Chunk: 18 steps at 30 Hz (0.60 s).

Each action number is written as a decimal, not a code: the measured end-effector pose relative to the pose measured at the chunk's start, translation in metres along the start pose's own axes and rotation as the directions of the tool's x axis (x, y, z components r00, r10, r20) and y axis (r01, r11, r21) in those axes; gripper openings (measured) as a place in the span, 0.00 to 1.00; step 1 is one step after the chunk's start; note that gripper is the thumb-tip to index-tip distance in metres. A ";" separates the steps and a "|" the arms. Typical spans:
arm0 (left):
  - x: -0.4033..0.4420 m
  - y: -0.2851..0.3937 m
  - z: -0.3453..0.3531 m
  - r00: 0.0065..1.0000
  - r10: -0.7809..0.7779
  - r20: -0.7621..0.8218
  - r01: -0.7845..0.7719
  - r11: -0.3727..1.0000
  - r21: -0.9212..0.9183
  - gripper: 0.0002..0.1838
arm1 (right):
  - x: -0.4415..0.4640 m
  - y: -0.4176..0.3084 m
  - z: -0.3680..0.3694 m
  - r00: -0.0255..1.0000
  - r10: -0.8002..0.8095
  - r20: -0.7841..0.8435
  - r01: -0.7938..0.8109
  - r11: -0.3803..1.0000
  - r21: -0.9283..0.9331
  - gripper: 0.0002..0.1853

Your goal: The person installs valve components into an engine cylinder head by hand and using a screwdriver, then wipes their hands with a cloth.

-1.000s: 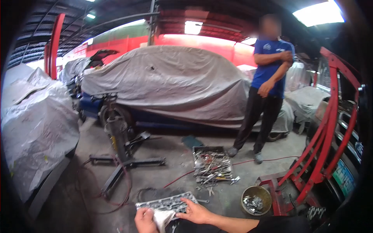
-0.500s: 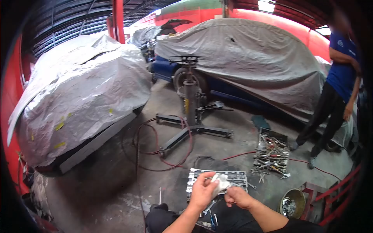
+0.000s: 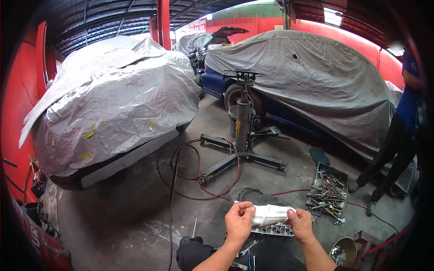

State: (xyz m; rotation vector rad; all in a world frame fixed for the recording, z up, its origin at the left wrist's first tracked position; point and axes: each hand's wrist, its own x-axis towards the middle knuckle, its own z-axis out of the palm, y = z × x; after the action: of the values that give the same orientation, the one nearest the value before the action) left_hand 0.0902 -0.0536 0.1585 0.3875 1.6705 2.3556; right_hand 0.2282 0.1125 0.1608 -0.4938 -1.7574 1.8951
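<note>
A white cloth (image 3: pixel 272 215) is stretched out between my two hands. My left hand (image 3: pixel 238 223) pinches its left end between thumb and fingers. At the right end, my right hand (image 3: pixel 301 223) grips the cloth with the thumb on top. Beneath the cloth lies a metal engine cylinder head (image 3: pixel 278 230), mostly hidden by the cloth and my hands. Nearer to me, a wrench (image 3: pixel 249 246) and a slim blue-handled tool (image 3: pixel 249 261) lie between my forearms.
A tray of hand tools (image 3: pixel 330 189) sits on the floor to the right, with a metal basin (image 3: pixel 350 251) nearer me. Ahead stand a wheeled jack (image 3: pixel 243 124) and a coiled hose (image 3: pixel 199 177). Two covered cars stand behind. A person (image 3: pixel 400 122) stands at far right.
My hands have moved apart, and the bunched cloth is now spread between them. My view has turned left, so the surroundings appear shifted right.
</note>
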 end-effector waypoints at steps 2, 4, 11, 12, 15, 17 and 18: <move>-0.003 0.001 0.003 0.999 0.037 0.019 -0.039 0.997 0.065 0.10 | 0.001 0.002 -0.003 0.997 -0.071 -0.038 0.068 0.994 -0.089 0.17; -0.009 0.014 0.005 0.997 0.071 0.042 -0.076 0.989 0.129 0.10 | 0.005 -0.012 -0.002 0.988 -0.132 -0.082 0.122 0.985 -0.118 0.17; -0.020 0.023 0.004 0.912 0.137 0.386 -0.353 0.742 0.570 0.12 | 0.015 -0.047 -0.017 0.956 -0.292 0.019 0.288 0.929 -0.234 0.18; -0.017 0.021 0.005 0.939 0.199 0.281 -0.325 0.782 0.532 0.12 | 0.013 -0.051 -0.022 0.952 -0.274 0.134 0.304 0.890 -0.341 0.17; -0.005 0.003 0.009 0.974 0.135 0.180 -0.188 0.927 0.323 0.09 | 0.022 -0.065 -0.002 0.724 -0.439 0.531 0.651 0.690 -0.317 0.16; -0.010 -0.006 0.014 0.949 -0.020 0.315 -0.079 0.952 0.297 0.10 | 0.020 -0.066 0.021 0.642 -0.385 0.663 0.718 0.606 -0.344 0.19; -0.010 -0.063 0.011 0.904 0.119 0.411 -0.265 0.910 0.319 0.13 | 0.016 -0.068 0.038 0.637 -0.392 0.664 0.704 0.646 -0.294 0.20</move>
State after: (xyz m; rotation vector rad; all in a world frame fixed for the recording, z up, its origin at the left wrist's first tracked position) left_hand 0.1057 -0.0272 0.1013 1.0599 1.9349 1.8995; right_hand 0.2015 0.0941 0.2334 0.4942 -2.4468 1.0979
